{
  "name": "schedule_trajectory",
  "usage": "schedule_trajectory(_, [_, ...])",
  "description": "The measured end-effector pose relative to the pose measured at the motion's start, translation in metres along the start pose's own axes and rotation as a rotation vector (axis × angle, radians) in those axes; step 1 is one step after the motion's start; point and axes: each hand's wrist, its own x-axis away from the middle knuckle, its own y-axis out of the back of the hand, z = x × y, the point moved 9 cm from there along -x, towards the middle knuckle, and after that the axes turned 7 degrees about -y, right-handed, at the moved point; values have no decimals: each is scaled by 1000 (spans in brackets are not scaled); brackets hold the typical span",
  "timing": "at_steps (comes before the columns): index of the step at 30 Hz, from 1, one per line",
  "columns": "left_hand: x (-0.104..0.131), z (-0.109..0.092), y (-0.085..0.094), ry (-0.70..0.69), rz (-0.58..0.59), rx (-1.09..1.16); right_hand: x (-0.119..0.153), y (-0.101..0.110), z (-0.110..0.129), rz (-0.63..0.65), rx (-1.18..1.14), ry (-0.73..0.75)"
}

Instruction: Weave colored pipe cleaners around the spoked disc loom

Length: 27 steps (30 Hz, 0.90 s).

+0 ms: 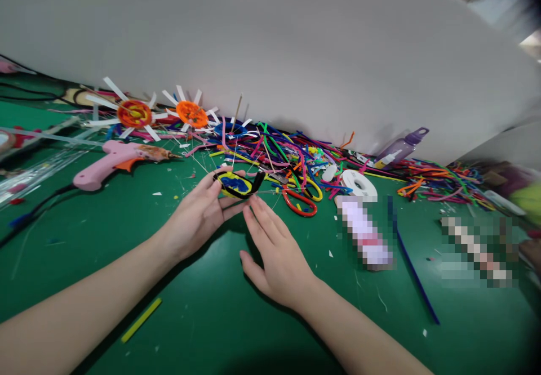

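Observation:
Above the middle of the green table, my left hand (198, 217) is closed on a coiled pipe-cleaner disc (235, 184). The disc is blue at its centre, then yellow, with a black outer edge. A loose black end sticks up at its right side, and thin pale wires or sticks spread out around it. My right hand (274, 251) has its fingers stretched out and its thumb apart. Its fingertips rest at or very near the disc's lower right edge; exact contact is unclear. Scissors (301, 203) with red and yellow handles lie just beyond.
A pink glue gun (112, 164) lies left. Two orange discs with white strips (134, 114) stand behind it. Piled pipe cleaners (291, 150) line the wall, with a white spool (359, 186) and purple bottle (401, 148). A blue pipe cleaner (416, 276) and yellow stick (141, 320) lie nearer.

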Motion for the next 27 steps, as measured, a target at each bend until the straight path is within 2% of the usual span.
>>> schedule_trajectory(16, [2,2,-1,-25,54,-81,1,-2,-10,-22,-37,-80])
schedule_trajectory(27, [3,3,-2,15,29,-63,1,-2,-11,-20,-42,-102])
